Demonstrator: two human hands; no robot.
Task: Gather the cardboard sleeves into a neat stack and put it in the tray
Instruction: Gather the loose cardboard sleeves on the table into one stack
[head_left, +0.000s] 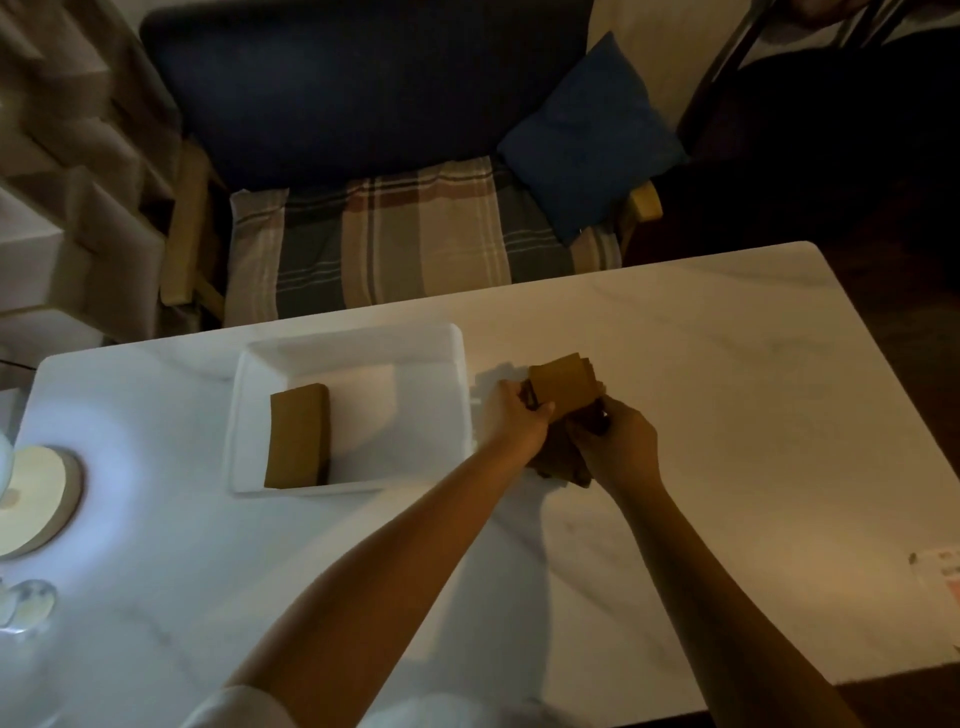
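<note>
A white rectangular tray (358, 340) lies on the white table, left of centre. One stack of brown cardboard sleeves (298, 439) rests inside it against the left wall. Just right of the tray, a second bunch of cardboard sleeves (563, 387) is held above the table between both hands. My left hand (514, 415) grips its left side. My right hand (618, 441) grips its lower right side. More brown sleeves (558, 462) lie on the table beneath my hands, partly hidden by them.
A round white lamp base (36, 499) and a glass object (28, 605) stand at the table's left edge. A paper label (943, 571) lies at the right edge. Behind the table is a bench with a plaid cushion (415, 234) and a blue pillow (587, 140).
</note>
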